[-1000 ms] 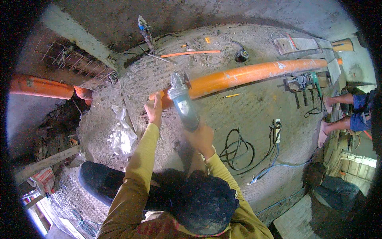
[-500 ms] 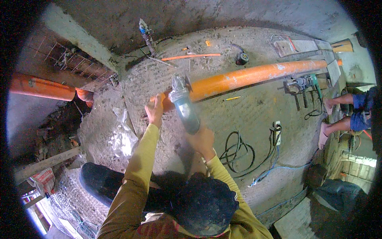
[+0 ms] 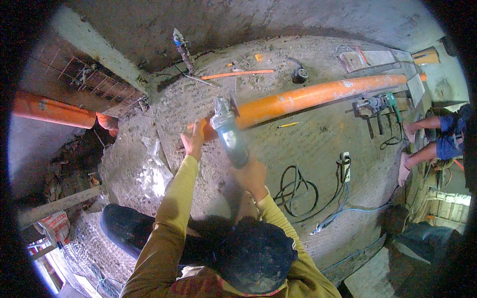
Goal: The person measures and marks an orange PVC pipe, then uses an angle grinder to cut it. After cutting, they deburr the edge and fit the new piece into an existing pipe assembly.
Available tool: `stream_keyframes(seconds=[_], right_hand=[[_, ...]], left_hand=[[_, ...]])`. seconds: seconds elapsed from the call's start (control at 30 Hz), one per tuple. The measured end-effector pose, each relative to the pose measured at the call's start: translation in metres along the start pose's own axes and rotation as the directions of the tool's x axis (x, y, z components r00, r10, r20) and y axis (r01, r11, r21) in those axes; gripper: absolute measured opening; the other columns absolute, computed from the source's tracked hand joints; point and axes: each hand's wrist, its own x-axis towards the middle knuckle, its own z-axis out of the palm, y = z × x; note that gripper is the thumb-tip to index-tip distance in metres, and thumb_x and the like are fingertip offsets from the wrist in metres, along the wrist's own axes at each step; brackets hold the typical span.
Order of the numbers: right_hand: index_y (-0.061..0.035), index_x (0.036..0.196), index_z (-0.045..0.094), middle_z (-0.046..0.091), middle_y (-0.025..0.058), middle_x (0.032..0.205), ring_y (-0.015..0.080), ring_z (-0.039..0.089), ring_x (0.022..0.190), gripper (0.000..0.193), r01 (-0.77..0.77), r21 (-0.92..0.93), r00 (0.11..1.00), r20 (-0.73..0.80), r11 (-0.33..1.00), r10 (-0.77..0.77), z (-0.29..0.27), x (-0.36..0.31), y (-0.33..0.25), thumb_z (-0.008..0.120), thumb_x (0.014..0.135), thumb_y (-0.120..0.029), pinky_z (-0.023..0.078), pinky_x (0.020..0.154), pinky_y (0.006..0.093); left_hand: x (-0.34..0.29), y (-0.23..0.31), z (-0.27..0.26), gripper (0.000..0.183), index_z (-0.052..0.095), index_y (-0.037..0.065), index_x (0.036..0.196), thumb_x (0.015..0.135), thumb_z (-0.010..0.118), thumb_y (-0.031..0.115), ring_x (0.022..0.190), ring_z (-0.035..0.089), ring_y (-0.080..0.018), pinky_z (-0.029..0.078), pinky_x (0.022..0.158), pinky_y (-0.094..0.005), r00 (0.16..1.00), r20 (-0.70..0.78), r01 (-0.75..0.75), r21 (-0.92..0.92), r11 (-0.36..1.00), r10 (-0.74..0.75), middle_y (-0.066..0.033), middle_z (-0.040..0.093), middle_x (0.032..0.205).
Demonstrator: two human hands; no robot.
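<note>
A long orange pipe (image 3: 313,94) lies across the floor in front of me, its near end at the left. My left hand (image 3: 193,140) is closed round that end. Closed on the rear body of an angle grinder (image 3: 231,139), my right hand (image 3: 251,177) is somewhat blurred. The grinder has a metal head and a dark greenish body. Its head is over the pipe, just right of my left hand, and its disc stands edge-on against the pipe. Whether the disc is cutting in, I cannot tell.
A yellow pencil-like stick (image 3: 288,125), a coiled black cable (image 3: 298,196) and a white socket strip (image 3: 346,168) lie to the right. Beyond are a green power drill (image 3: 382,104) and another person's bare legs (image 3: 422,129). An orange strip (image 3: 238,74) lies behind the pipe.
The whole view has shifted very slightly. Both hands and the grinder keep almost the same places at the pipe.
</note>
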Motion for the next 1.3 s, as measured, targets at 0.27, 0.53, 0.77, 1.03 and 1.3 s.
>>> stream_keyframes(seconds=[0.27, 0.53, 0.77, 1.03, 1.3], right_hand=[[-0.0029, 0.121, 0.054, 0.071, 0.0251, 0.099, 0.0472, 0.069, 0.088, 0.075, -0.006, 0.035, 1.0, 0.017, 0.999, 0.006, -0.008, -0.007, -0.007, 0.086, 0.066, -0.044, 0.055, 0.075, 0.0567], [0.0002, 0.121, 0.053, 0.071, 0.0258, 0.095, 0.0478, 0.069, 0.086, 0.08, 0.004, 0.007, 0.999, 0.032, 1.0, -0.004, 0.004, -0.003, 0.008, 0.087, 0.065, -0.047, 0.055, 0.075, 0.0571], [0.0035, 0.13, 0.052, 0.071, 0.0259, 0.092, 0.048, 0.069, 0.079, 0.092, 0.09, 0.01, 0.995, -0.035, 0.996, -0.09, 0.011, -0.007, 0.011, 0.087, 0.064, -0.049, 0.056, 0.071, 0.0557], [0.0029, 0.131, 0.052, 0.071, 0.0261, 0.098, 0.0488, 0.068, 0.087, 0.092, 0.032, 0.024, 0.999, 0.012, 0.999, -0.032, 0.01, -0.006, 0.014, 0.086, 0.065, -0.051, 0.054, 0.078, 0.0577], [0.0004, 0.137, 0.048, 0.069, 0.0268, 0.111, 0.0537, 0.065, 0.093, 0.095, 0.018, 0.048, 0.999, 0.034, 0.999, -0.02, 0.014, -0.006, 0.018, 0.084, 0.068, -0.054, 0.049, 0.091, 0.0591]], left_hand=[[0.019, -0.022, -0.008, 0.039, 0.077, -0.004, 0.094, 0.088, 0.072, 0.034, 0.075, 0.063, -0.0134, 0.05, 0.067, -0.0306, 0.995, -0.051, -0.082, 0.059, 0.995, 0.085, -0.0057, 0.072, 0.086], [0.026, -0.022, -0.009, 0.041, 0.075, -0.004, 0.096, 0.089, 0.073, 0.036, 0.072, 0.061, -0.0144, 0.05, 0.065, -0.0339, 1.0, -0.012, 0.01, 0.041, 0.999, -0.009, -0.006, 0.071, 0.084], [0.063, -0.048, -0.025, 0.041, 0.076, -0.005, 0.096, 0.09, 0.072, 0.035, 0.071, 0.061, -0.0171, 0.05, 0.065, -0.0379, 0.983, 0.034, -0.183, 0.331, 0.926, 0.182, -0.0074, 0.07, 0.083], [0.076, -0.059, -0.019, 0.036, 0.072, -0.001, 0.097, 0.091, 0.071, 0.035, 0.076, 0.064, -0.0169, 0.052, 0.066, -0.037, 0.994, 0.092, -0.084, 0.371, 0.925, 0.054, -0.0066, 0.07, 0.086], [0.081, -0.048, -0.01, 0.038, 0.071, -0.001, 0.093, 0.091, 0.071, 0.037, 0.074, 0.063, -0.0174, 0.051, 0.065, -0.0369, 0.983, 0.12, 0.116, 0.19, 0.975, -0.141, -0.006, 0.068, 0.084]])
